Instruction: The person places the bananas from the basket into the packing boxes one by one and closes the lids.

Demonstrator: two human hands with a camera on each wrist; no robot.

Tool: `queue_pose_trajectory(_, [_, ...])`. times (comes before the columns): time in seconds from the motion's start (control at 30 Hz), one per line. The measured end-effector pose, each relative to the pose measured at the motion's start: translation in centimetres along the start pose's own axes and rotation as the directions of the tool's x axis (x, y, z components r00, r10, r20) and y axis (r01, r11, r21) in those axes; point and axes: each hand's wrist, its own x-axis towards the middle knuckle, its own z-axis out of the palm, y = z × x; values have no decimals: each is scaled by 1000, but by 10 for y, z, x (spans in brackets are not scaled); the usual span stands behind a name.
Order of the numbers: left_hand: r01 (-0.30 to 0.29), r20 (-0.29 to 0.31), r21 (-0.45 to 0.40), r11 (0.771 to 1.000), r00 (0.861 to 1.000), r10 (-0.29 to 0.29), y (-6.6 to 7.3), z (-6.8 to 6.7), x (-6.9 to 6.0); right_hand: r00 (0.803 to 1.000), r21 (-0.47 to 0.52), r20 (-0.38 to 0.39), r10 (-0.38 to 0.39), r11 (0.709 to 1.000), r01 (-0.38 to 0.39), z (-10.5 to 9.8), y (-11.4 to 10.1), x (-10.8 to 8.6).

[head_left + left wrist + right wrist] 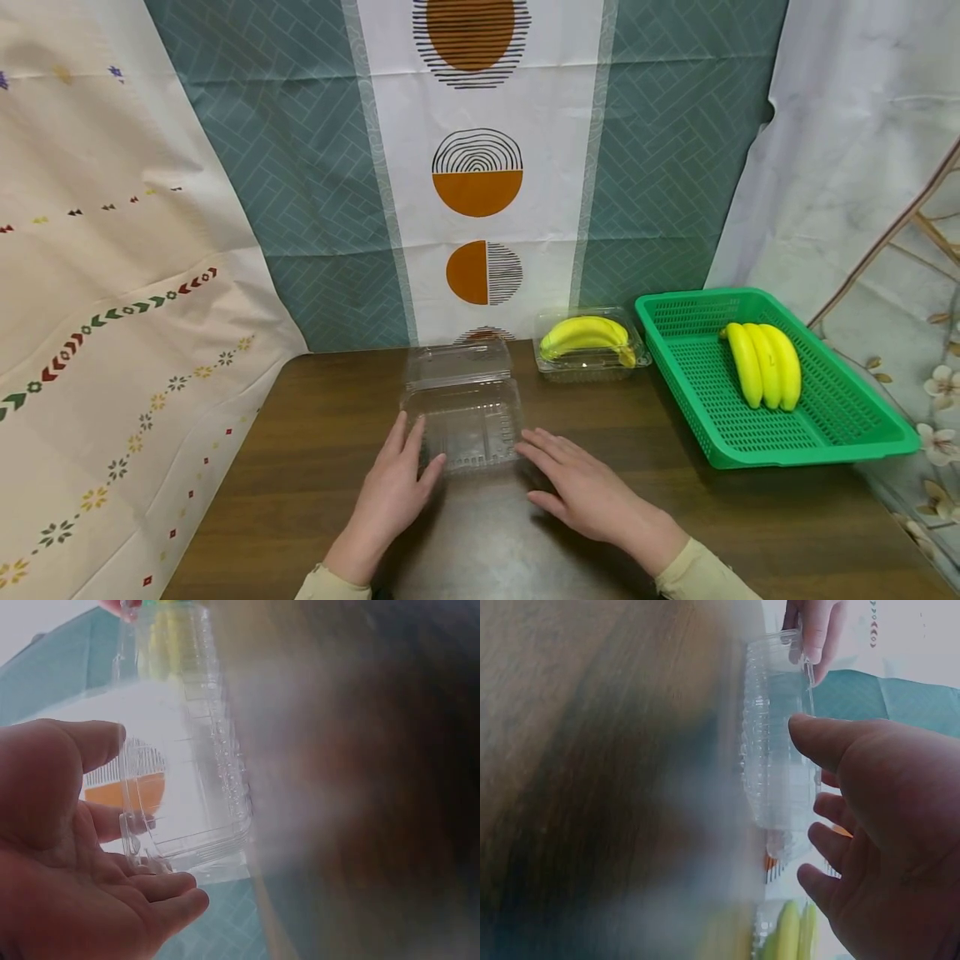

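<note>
And in the middle of the table (300, 467) sits the open container (467, 427), its lid (459, 364) laid back behind the base; left hand (397, 487) at its left edge, right hand (581, 487) over at its right; across to the right, level with that lid, there's a second container (592, 375), bananas (581, 332) inside; just right of it comes the basket (810, 456), another bunch (765, 367) lying mid-floor; behind everything hangs the backdrop (645, 208), flanked by a left-hand drape (135, 333) and a right-hand drape (840, 200).

No legible text, label, brand, number or sign in any view. Open clear container (480, 429), green basket (750, 431), bananas (767, 367): no readable marking. Hanging cloth (477, 196): printed shapes, no readable lettering.
</note>
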Motion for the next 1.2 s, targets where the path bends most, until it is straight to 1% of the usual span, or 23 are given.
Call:
queue_pose_trajectory(0.1, [-20,-2,0,1000,1000,20,2,2,1,1000,-4,-6,11,1000,-11,-2,2,-3])
queue_pose_trajectory(0.2, [-27,2,-7,1000,1000,27,4,3,2,1000,-9,-10,21,1000,-21,-4,4,-6])
queue_pose_trajectory(0.53, [-11,47,-69,998,999,15,7,8,2,998,-14,-11,65,998,-65,-5,7,-16])
queue_pose_trajectory(0.73, [-4,66,-101,995,998,11,8,9,2,998,-22,-51,42,999,-43,-7,7,-22])
queue_pose_trajectory(0.87, [5,76,-117,993,997,4,8,10,2,998,-29,-46,51,998,-52,-6,8,-24])
queue_pose_trajectory(1.03, [12,74,-128,992,997,-3,7,11,1,998,-48,-36,52,997,-54,-5,8,-25])
queue_pose_trajectory(1.2, [10,51,-123,992,999,-4,6,11,1,998,-51,-39,46,998,-48,-6,6,-25])
